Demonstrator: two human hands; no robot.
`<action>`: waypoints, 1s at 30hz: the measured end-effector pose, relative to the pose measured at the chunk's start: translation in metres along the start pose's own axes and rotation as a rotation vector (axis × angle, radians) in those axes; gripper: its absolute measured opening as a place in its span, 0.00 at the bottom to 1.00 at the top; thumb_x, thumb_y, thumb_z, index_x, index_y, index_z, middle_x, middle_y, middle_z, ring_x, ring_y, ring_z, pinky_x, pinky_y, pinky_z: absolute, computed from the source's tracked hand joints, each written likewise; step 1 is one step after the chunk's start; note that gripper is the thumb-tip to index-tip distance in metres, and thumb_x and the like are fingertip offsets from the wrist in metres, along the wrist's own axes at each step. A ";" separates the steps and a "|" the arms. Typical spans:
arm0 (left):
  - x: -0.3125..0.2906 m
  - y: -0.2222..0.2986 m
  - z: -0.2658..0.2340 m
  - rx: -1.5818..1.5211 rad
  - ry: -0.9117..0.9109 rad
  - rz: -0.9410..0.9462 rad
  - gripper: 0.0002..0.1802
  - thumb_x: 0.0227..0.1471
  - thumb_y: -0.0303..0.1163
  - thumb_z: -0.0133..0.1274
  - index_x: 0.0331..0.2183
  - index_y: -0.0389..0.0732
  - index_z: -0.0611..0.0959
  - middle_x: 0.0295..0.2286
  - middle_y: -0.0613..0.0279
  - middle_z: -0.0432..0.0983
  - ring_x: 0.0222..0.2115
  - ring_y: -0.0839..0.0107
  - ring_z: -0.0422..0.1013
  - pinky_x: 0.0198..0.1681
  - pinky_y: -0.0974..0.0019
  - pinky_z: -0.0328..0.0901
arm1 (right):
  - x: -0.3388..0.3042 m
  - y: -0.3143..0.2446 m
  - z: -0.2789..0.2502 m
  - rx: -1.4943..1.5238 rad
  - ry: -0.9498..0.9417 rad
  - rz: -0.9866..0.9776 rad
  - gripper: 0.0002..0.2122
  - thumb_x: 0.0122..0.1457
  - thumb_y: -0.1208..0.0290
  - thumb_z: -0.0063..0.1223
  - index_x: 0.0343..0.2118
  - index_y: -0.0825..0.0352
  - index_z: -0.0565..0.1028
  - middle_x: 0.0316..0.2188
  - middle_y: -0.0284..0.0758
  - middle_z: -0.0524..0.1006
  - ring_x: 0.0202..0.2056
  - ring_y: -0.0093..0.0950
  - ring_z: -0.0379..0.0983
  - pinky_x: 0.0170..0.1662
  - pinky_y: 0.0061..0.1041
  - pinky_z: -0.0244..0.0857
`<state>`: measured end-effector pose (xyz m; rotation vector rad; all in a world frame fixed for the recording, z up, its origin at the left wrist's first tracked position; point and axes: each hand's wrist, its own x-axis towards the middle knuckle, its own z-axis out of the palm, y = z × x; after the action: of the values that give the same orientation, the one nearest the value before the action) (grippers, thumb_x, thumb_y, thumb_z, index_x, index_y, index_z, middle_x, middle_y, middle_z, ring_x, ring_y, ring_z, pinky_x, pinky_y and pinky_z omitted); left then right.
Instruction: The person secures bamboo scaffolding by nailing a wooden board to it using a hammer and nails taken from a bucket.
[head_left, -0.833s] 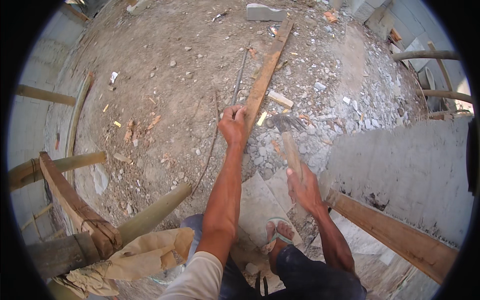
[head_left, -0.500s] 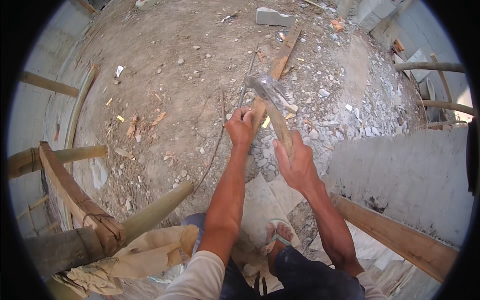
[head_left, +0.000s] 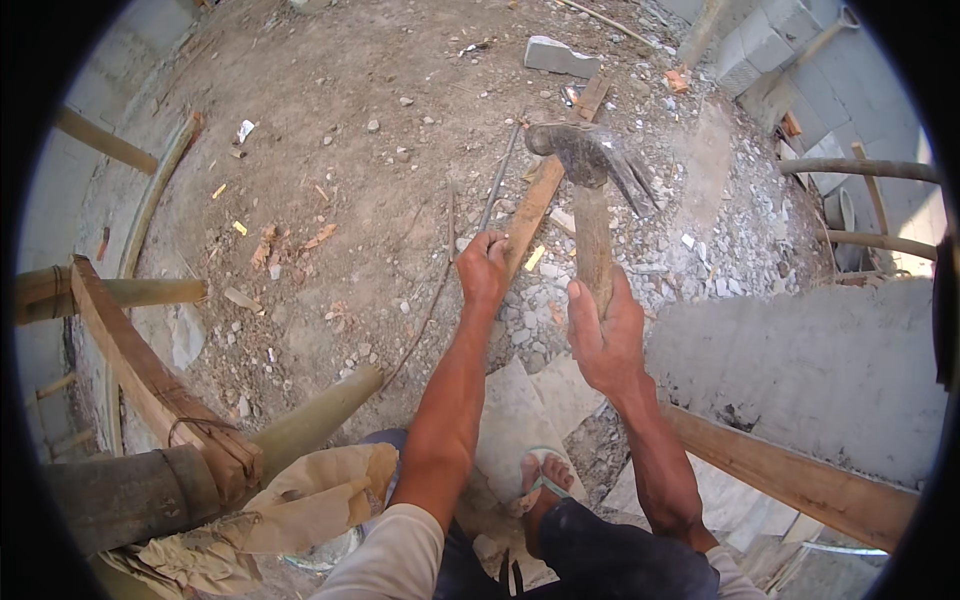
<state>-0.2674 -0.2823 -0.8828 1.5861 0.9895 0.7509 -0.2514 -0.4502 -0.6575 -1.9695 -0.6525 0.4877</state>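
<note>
Sitting farther right than before, upper centre: hammer (head_left: 593,225), clasped in right hand (head_left: 610,342). Left hand (head_left: 483,270): fingers narrowed beside plank (head_left: 538,205), centre; grip cannot be told.

Passing room lies over the dirt (head_left: 330,170) left of the plank (head_left: 539,204), while the hammer (head_left: 592,205) obstructs its right side.

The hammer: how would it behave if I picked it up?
The hammer would likely feel top-heavy, since its dark head looks like metal and its handle like wood. The straight handle seems stiff. Set down, it probably wouldn't roll far, given the protruding claw.
</note>
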 end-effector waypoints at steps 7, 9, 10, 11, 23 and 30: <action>-0.005 -0.011 -0.013 0.089 0.034 0.146 0.12 0.57 0.24 0.63 0.44 0.34 0.86 0.37 0.44 0.84 0.40 0.49 0.80 0.47 0.53 0.72 | 0.015 0.068 0.018 -0.311 -0.243 0.190 0.16 0.73 0.62 0.54 0.46 0.75 0.73 0.26 0.49 0.82 0.26 0.43 0.81 0.32 0.43 0.70; -0.035 -0.019 -0.031 0.190 0.033 0.220 0.18 0.55 0.25 0.65 0.48 0.34 0.83 0.42 0.43 0.79 0.45 0.43 0.75 0.52 0.48 0.69 | 0.004 0.029 0.006 -0.223 -0.214 0.240 0.14 0.72 0.64 0.55 0.44 0.74 0.74 0.25 0.47 0.81 0.25 0.38 0.81 0.30 0.40 0.70; -0.052 -0.019 -0.047 0.297 0.021 0.267 0.22 0.54 0.27 0.67 0.50 0.34 0.80 0.44 0.43 0.76 0.49 0.42 0.72 0.55 0.47 0.66 | 0.001 0.006 -0.003 -0.134 -0.141 0.170 0.13 0.72 0.66 0.56 0.44 0.74 0.74 0.25 0.45 0.81 0.25 0.34 0.80 0.29 0.37 0.69; -0.069 -0.020 -0.061 0.371 0.007 0.262 0.24 0.54 0.29 0.67 0.51 0.34 0.79 0.45 0.43 0.75 0.50 0.42 0.71 0.55 0.46 0.65 | -0.005 -0.018 -0.010 -0.042 -0.069 0.103 0.11 0.72 0.67 0.56 0.43 0.73 0.75 0.24 0.43 0.80 0.24 0.31 0.78 0.28 0.35 0.69; -0.118 -0.043 -0.095 0.581 -0.056 0.302 0.28 0.55 0.40 0.68 0.50 0.33 0.78 0.43 0.43 0.72 0.47 0.42 0.68 0.53 0.43 0.63 | -0.002 0.110 0.018 -0.334 -0.175 0.229 0.14 0.72 0.62 0.57 0.45 0.71 0.75 0.26 0.36 0.78 0.21 0.23 0.74 0.20 0.30 0.65; -0.114 -0.044 -0.099 0.570 -0.020 0.317 0.28 0.55 0.40 0.69 0.49 0.32 0.78 0.43 0.43 0.72 0.46 0.42 0.68 0.52 0.43 0.63 | 0.002 -0.061 -0.012 0.501 0.121 -0.362 0.08 0.74 0.72 0.54 0.37 0.70 0.74 0.21 0.30 0.74 0.18 0.16 0.66 0.21 0.21 0.59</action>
<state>-0.4148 -0.3354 -0.8998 2.2790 1.0016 0.6961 -0.2578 -0.4332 -0.5983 -1.3615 -0.7115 0.2708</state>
